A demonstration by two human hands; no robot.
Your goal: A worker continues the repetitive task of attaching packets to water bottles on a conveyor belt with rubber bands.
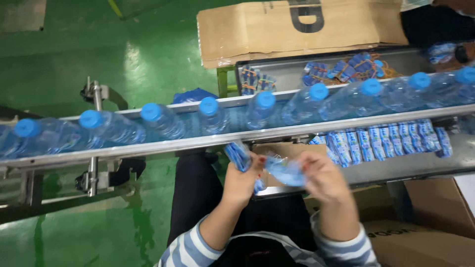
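My left hand (242, 180) grips a small stack of blue-and-white plastic label sleeves (237, 154) just below the conveyor rail. My right hand (324, 177) pinches one blurred blue sleeve (283, 172) held between both hands. Both hands sit in front of my lap, under the line of clear water bottles with blue caps (264, 110) that ride the conveyor (198, 142).
A row of bundled blue sleeves (386, 141) lies on a metal tray (420, 168) to the right. More bundles (346, 69) fill a far tray beside flat cardboard (297, 27). Another person's hand (448, 52) is at top right. Cardboard boxes (435, 217) stand at lower right; green floor on the left.
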